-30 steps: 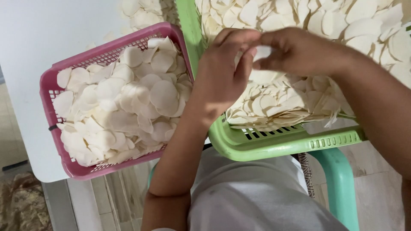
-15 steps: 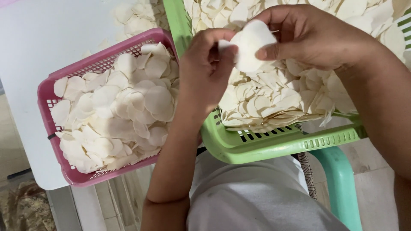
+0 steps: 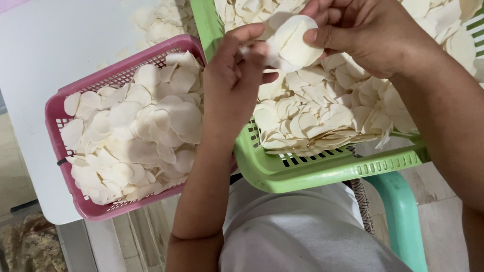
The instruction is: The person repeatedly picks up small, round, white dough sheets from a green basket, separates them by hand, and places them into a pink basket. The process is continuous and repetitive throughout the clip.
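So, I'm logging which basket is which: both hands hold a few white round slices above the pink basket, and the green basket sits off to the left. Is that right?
Not quite: the colours are swapped. In the head view the left hand and right hand hold the white round slices above the green basket; the pink basket, also full of slices, sits off to the left.

Change noted: round white wafer (image 3: pixel 294 44), formerly hidden low between left hand (image 3: pixel 237 75) and right hand (image 3: pixel 360 32), now lifted clear above green basket (image 3: pixel 322 174), faces splitting apart.
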